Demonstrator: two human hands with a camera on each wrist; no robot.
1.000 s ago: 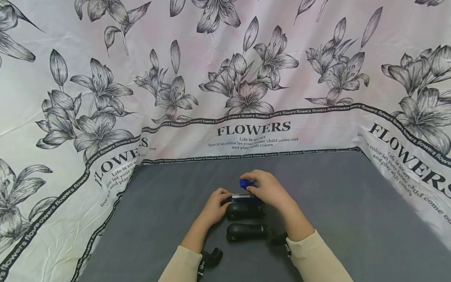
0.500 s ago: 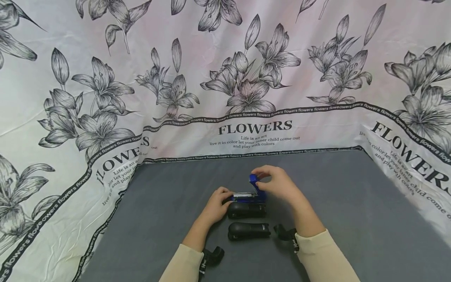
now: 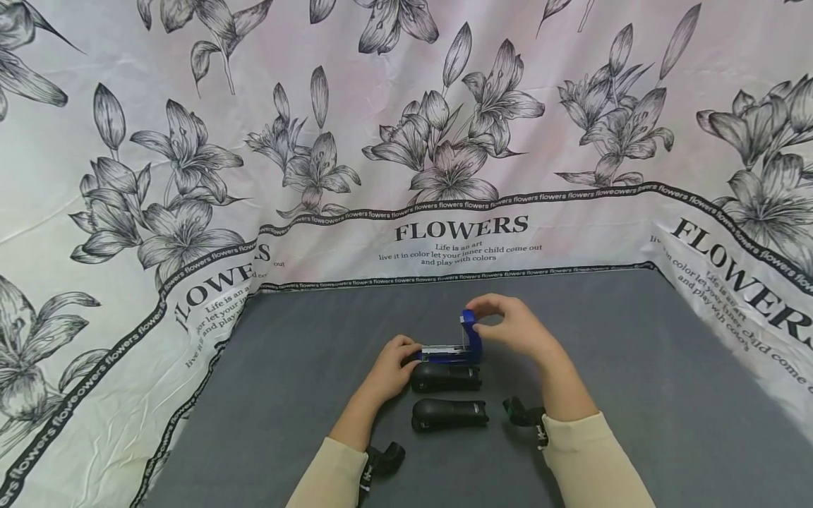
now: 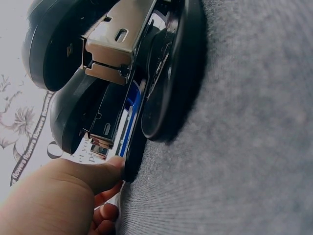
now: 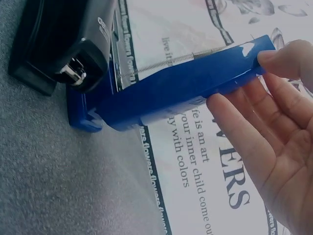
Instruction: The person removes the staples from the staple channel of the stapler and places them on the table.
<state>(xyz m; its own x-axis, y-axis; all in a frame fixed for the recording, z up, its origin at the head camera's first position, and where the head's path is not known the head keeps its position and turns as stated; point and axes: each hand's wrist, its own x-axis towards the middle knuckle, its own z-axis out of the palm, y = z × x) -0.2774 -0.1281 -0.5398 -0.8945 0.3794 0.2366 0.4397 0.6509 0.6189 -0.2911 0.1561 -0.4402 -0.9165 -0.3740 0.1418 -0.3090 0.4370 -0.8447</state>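
A blue stapler [image 3: 471,337] lies opened on the grey table, its top arm raised about upright from the hinge at the right end. My right hand [image 3: 513,328] pinches the tip of that raised arm between thumb and fingers; the right wrist view shows the blue arm [image 5: 176,88] with a thin spring stretched along it. At the other end, my left hand [image 3: 387,370] holds the front of the base, thumb on the near side. Only a strip of the blue stapler [image 4: 131,115] shows in the left wrist view, behind black staplers.
One black stapler [image 3: 446,378] lies close along the near side of the blue one. A second black stapler [image 3: 449,415] lies nearer to me, parallel to it. Flower-printed cloth [image 3: 457,247] rises behind the grey tabletop [image 3: 305,353] and at both sides.
My right hand has swung the blue stapler's top arm up and to the right, from a low slant to about upright. My left hand has kept its hold on the base.
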